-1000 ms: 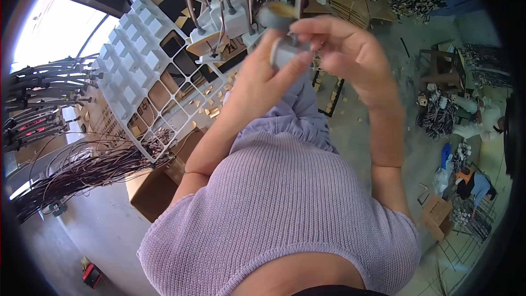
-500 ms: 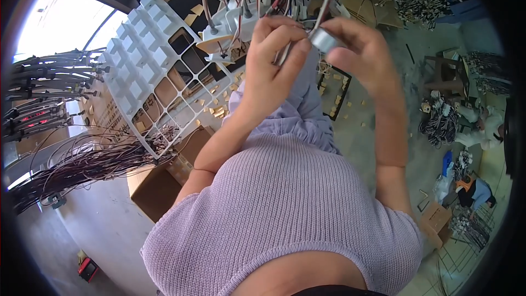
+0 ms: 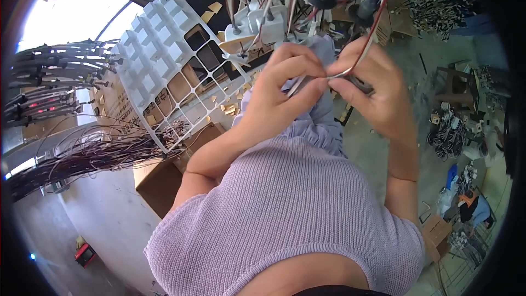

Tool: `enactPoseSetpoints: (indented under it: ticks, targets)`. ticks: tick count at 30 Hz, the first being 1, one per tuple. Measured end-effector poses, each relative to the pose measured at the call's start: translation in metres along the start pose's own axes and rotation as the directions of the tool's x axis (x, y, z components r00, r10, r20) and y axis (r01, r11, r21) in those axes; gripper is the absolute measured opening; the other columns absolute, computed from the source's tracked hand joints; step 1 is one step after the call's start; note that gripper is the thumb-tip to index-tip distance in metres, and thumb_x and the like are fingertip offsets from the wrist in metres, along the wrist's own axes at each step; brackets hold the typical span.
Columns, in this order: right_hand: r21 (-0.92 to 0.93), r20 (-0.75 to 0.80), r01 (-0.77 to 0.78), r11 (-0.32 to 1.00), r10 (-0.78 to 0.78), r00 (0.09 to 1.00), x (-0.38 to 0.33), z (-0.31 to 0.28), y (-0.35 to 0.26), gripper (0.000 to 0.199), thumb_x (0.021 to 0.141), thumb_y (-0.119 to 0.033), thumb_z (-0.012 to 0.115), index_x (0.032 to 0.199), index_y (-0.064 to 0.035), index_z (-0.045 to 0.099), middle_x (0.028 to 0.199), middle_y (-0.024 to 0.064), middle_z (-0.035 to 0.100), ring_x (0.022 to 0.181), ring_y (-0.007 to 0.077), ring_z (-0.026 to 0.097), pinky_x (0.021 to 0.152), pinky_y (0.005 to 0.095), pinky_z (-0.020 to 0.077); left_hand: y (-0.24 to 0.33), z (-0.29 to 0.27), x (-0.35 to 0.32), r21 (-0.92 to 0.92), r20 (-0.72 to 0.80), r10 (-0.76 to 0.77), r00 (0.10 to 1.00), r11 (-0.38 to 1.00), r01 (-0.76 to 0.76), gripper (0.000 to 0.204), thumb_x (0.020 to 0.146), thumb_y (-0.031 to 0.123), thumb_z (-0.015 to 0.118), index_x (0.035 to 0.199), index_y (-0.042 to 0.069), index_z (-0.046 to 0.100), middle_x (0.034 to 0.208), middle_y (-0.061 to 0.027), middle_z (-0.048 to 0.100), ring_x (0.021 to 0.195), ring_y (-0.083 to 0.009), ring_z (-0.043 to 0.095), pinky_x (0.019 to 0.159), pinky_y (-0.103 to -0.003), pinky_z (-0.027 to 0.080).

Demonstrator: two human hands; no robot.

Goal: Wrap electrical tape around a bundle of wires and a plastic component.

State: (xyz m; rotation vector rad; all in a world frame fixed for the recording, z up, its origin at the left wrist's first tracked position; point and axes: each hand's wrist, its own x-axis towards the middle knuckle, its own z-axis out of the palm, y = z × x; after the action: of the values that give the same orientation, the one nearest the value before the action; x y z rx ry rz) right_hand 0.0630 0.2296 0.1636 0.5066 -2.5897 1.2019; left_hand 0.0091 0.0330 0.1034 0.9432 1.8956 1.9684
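Fingertips (image 3: pixel 315 89) of the left hand (image 3: pixel 279 96) press together against the thumb, pinching the near end of a thin wire (image 3: pixel 359 57) in the head view, with almost no gap between them. Just to the right, the right hand (image 3: pixel 378 93) is curled shut as well, its thumb and forefinger closed on the same wire and on a small dark part (image 3: pixel 361 85) held beneath them; what that part is cannot be told. Both hands meet in the middle of the picture, nearly touching, raised in front of the person's lilac knitted top (image 3: pixel 285 214). From the grip the wire runs up and far to the right, red and white, into a hanging cluster of cables and connectors (image 3: pixel 296 0) at the top edge. Left of the hands stands a white grid rack (image 3: pixel 164 60) with square compartments, some holding brown pieces. Farther left, bundles of dark wires (image 3: pixel 71 153) stretch sideways, and a brown cardboard box (image 3: pixel 159 183) sits near them on the grey floor (image 3: pixel 98 225). Heaps of wire parts (image 3: pixel 446 131) lie on the right.
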Motion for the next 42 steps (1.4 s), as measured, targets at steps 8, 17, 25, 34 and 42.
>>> enactPoseSetpoints:
  ticks: [8, 17, 25, 34, 42]
  targets:
    - [0.649, 0.447, -0.379, 0.660, 0.073, 0.892, -0.024, -0.004, -0.006, 0.007, 0.092, -0.006, 0.067, 0.092, 0.0000, 0.069, 0.096, 0.0038, 0.064, 0.080, 0.0147, 0.060, 0.067, 0.0271, 0.0474, 0.009, -0.041, -0.004, 0.284, 0.335, 0.518, 0.787, 0.741, -0.609, 0.017, 0.073, 0.018, 0.079, 0.085, 0.013, 0.069, 0.105, -0.0100, 0.058, 0.090, -0.0255, 0.058, 0.073, -0.037, 0.040]
    - [0.594, -0.262, 0.004, 0.804, 0.189, 0.947, -0.007, -0.049, 0.056, 0.023, 0.100, -0.014, 0.055, 0.099, 0.0011, 0.072, 0.117, 0.0081, 0.068, 0.089, 0.0140, 0.066, 0.083, 0.0261, 0.0527, 0.019, -0.100, 0.014, 0.823, -0.236, 0.585, 0.776, 0.545, -0.161, 0.052, 0.093, 0.038, 0.056, 0.125, -0.003, 0.053, 0.134, -0.0218, 0.043, 0.134, -0.0333, 0.036, 0.109, -0.046, 0.035]
    - [0.466, 0.097, -0.056, 0.883, 0.012, 0.995, 0.005, 0.084, 0.085, 0.021, 0.086, -0.019, 0.075, 0.092, 0.0008, 0.074, 0.118, 0.0119, 0.070, 0.078, 0.0162, 0.067, 0.073, 0.0302, 0.0531, 0.042, -0.009, 0.108, 0.888, 0.437, 0.380, 0.815, -0.329, -0.322, 0.027, 0.088, 0.024, 0.067, 0.113, 0.014, 0.066, 0.127, 0.0022, 0.063, 0.122, -0.0179, 0.055, 0.116, -0.058, 0.019]
    - [0.479, 0.121, -0.163, 0.863, 0.119, 0.986, 0.028, 0.059, 0.106, 0.028, 0.092, -0.017, 0.069, 0.115, -0.0003, 0.068, 0.134, 0.0132, 0.061, 0.080, 0.0179, 0.068, 0.076, 0.0320, 0.0555, 0.040, -0.088, 0.085, 0.943, 0.284, 0.184, 0.941, -0.233, -0.239, 0.019, 0.074, 0.009, 0.068, 0.093, 0.012, 0.067, 0.106, -0.0015, 0.065, 0.124, -0.0181, 0.054, 0.114, -0.068, 0.010]
    - [0.412, -0.046, -0.183, 0.893, 0.221, 0.974, 0.067, 0.109, 0.142, 0.048, 0.090, -0.009, 0.070, 0.135, -0.0049, 0.055, 0.149, 0.0199, 0.041, 0.082, 0.0179, 0.067, 0.069, 0.0295, 0.0552, -0.013, -0.078, 0.072, 0.846, 0.507, 0.339, 0.793, -0.370, -0.383, 0.029, 0.081, 0.013, 0.062, 0.109, 0.016, 0.065, 0.105, -0.0001, 0.067, 0.113, -0.0148, 0.060, 0.114, -0.055, 0.022]
